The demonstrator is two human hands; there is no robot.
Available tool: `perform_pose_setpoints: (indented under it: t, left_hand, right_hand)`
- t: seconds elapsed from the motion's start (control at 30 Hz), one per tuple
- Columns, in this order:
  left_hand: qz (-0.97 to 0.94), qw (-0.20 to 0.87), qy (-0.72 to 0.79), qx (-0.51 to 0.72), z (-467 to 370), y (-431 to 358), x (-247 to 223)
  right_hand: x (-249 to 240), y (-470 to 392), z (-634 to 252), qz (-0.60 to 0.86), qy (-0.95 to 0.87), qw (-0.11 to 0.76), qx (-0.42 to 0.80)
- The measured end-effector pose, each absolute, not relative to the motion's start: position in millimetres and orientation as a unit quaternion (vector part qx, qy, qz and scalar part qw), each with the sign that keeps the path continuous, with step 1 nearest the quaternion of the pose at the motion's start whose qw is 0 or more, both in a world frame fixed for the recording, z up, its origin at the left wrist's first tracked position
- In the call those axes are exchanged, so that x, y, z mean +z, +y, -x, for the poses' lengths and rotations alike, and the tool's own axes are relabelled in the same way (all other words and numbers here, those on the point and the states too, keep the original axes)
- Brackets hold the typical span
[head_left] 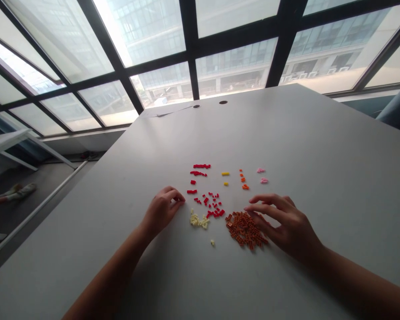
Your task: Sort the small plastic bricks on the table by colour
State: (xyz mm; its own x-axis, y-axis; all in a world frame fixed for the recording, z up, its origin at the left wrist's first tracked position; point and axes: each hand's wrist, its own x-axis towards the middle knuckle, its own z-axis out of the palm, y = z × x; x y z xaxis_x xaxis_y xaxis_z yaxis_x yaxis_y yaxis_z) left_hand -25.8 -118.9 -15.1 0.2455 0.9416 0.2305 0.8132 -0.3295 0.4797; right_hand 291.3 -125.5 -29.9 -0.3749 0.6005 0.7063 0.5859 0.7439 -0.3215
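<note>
My left hand (164,208) rests on the table left of the red toy bricks (206,201). Its thumb and fingers are pinched together, and whatever may be between the tips is too small to make out. My right hand (280,220) hovers at the right edge of a heap of brown toy bricks (243,229), fingers stretched and apart, with no brick visible in them. Between the hands lies a small cluster of cream bricks (199,221), and one cream piece (212,242) sits alone nearer to me.
Beyond the loose bricks are sorted groups: red rows (202,166), yellow bricks (225,174), orange bricks (243,180) and pink bricks (264,181). The white table (253,133) has two cable holes near the windows. A sheet (166,112) lies at the far left edge.
</note>
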Motion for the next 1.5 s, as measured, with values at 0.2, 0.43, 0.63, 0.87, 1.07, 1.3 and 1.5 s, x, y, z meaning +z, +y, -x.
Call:
perform_pose_setpoints:
  t: [0.2, 0.43, 0.63, 0.87, 1.07, 1.3, 1.5]
  left_hand:
    - [-0.764, 0.102, 0.587, 0.246, 27.1, -117.2, -16.8]
    - [-0.763, 0.093, 0.588, 0.253, 23.6, -119.7, -13.7]
    - [-0.754, 0.062, 0.601, 0.257, 16.4, -120.4, -17.1]
    - [-0.736, 0.023, 0.629, 0.248, 15.5, -110.5, -19.5]
    - [-0.741, 0.024, 0.631, 0.229, 15.6, -115.0, -18.6]
    - [-0.741, 0.023, 0.633, 0.221, 12.5, -121.0, -17.7]
    - [-0.742, 0.021, 0.633, 0.219, 13.0, -125.1, -18.3]
  right_hand:
    - [-31.5, -124.5, -291.2, 0.362, -0.827, 0.430, 0.013]
    - [-29.7, -126.3, -291.7, 0.382, -0.827, 0.411, 0.033]
    - [-28.6, -126.4, -291.0, 0.379, -0.830, 0.408, 0.031]
    - [-32.2, -126.1, -290.9, 0.373, -0.831, 0.413, 0.028]
    - [-30.1, -123.8, -288.9, 0.369, -0.834, 0.408, 0.034]
    - [-13.9, -101.0, -262.7, 0.332, -0.895, 0.296, 0.028]
    - [-4.7, -80.0, -220.2, 0.329, -0.920, 0.205, 0.062]
